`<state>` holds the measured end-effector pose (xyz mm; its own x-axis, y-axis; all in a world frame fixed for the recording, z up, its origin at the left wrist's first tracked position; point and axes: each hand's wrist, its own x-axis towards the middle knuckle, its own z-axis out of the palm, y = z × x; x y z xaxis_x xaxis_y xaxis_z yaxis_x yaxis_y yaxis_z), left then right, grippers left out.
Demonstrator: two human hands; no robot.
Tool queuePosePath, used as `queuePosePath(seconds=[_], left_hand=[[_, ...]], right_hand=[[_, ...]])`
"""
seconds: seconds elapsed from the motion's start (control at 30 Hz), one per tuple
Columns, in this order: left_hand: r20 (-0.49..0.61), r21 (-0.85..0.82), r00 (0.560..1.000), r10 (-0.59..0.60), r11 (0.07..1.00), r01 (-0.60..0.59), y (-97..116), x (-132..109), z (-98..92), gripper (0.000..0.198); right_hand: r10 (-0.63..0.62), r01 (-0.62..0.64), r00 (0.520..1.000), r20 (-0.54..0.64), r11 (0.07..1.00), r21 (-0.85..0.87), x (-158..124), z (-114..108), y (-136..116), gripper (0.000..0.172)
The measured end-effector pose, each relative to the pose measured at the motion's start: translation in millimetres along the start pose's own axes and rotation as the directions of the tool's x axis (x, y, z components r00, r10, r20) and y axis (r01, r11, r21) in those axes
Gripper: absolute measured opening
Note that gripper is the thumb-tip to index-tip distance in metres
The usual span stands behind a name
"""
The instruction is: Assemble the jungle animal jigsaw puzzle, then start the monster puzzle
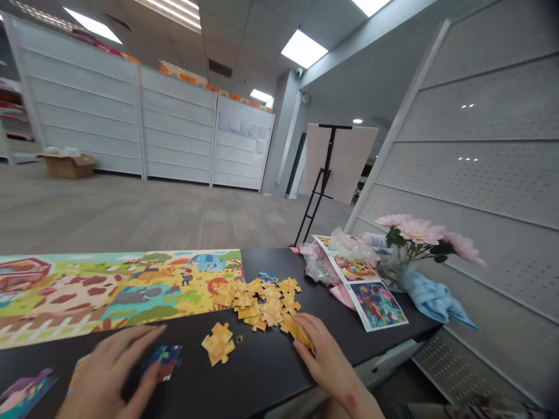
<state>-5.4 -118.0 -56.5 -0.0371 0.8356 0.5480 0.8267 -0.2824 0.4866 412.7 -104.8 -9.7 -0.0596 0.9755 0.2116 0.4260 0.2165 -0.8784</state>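
Left hand (109, 372) splayed low and flat, fingers (131, 342) open and empty, just beside a loose jigsaw piece (165, 361). Right hand (325, 358) bent over orange cardboard pieces (299, 336) at the near edge of the pile (262, 305), grip hard to make out. Assembled puzzle strip (117, 291) along the far left of the black counter (244, 384), its left end cut off by the frame.

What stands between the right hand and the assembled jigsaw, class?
A loose heap of jigsaw pieces lies directly between the right hand and the assembled jigsaw, reaching the jigsaw's edge. A smaller clump of joined pieces sits nearer the table's front, off that line.
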Motion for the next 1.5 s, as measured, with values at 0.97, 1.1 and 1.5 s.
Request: queuePosePath(seconds=[0.97, 1.1, 1.5], left_hand=[[0.106, -0.056, 0.982, 0.157, 0.987, -0.152, 61, 19, 71.7, 0.039], [0.108, 0.007, 0.979, 0.173, 0.985, -0.175, 63, 17, 70.0, 0.039], [0.195, -0.02, 0.966, 0.169, 0.986, -0.168, 76, 11, 57.8, 0.037]], right_hand=[[-0.205, 0.246, 0.969, 0.136, 0.789, -0.563, 31, 7, 8, 0.041], [-0.261, 0.207, 0.964, -0.048, 0.853, -0.478, 30, -2, 24, 0.034], [-0.292, 0.112, 0.898, -0.33, 0.876, -0.469, 74, -15, 42, 0.038]])
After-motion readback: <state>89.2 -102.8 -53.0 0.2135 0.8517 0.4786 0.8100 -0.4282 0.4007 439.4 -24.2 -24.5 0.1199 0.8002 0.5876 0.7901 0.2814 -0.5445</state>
